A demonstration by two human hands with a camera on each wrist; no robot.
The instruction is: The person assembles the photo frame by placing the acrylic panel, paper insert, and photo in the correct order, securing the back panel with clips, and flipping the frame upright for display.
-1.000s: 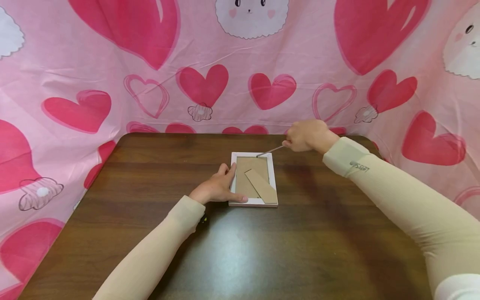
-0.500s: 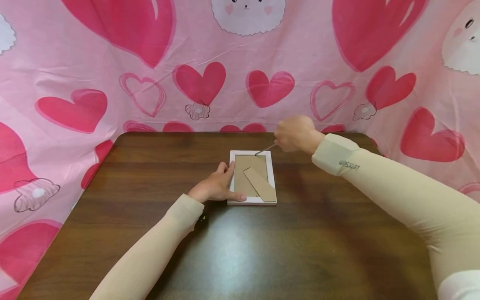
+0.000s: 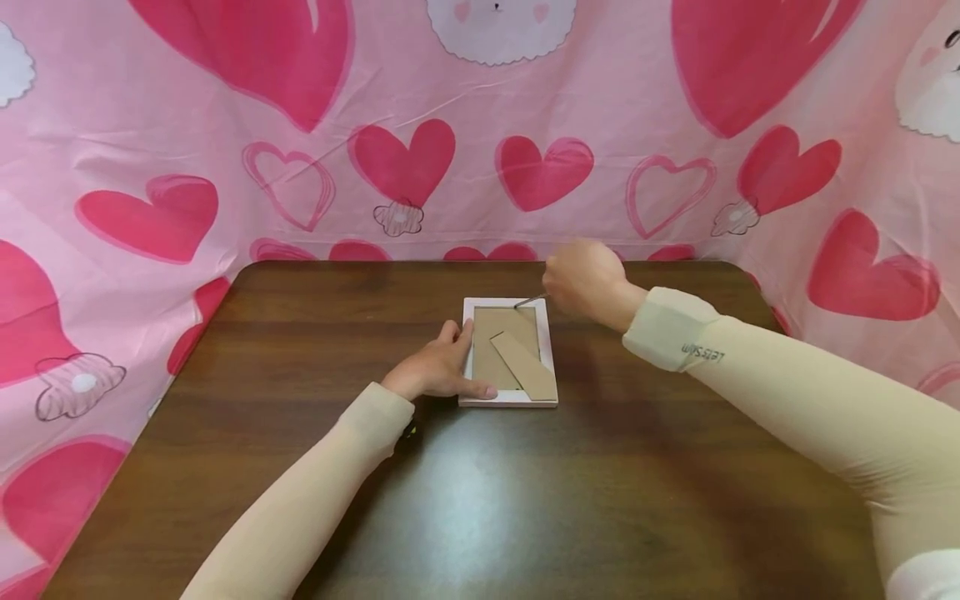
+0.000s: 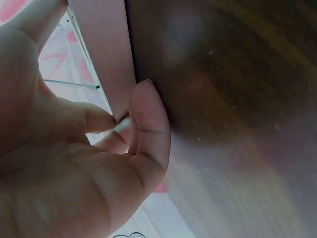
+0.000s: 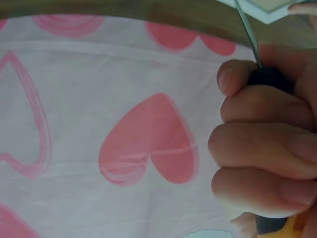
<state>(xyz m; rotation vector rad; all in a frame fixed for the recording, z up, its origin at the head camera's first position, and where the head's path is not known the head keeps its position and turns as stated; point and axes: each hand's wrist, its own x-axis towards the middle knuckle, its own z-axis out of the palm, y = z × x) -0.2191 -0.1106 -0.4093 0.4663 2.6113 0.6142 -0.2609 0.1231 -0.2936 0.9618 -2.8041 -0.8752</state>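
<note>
Lying near the far edge of the table (image 3: 637,483), the frame (image 3: 547,337) shows its brown backing (image 3: 487,325) upward, the stand (image 3: 525,367) slanting across it to the near right corner. A strip of table separates it from the cloth (image 3: 420,92) behind; broader stretches run out to both sides and toward the person.

The left hand (image 3: 435,369) is at the frame's left, its grip spread around the near left corner, thumb over the near rail and fingers along the side, holding it. The right hand (image 3: 587,279) is beyond the far right corner, its grip curled tight round the screwdriver (image 5: 270,78). The shaft slants down to the inner line of the far rail; whether the tip is wedged in or only touching, I cannot tell.

Compared with half a second ago, the right hand is lower and closer to the frame, less shaft shows, and the left hand keeps its place
</note>
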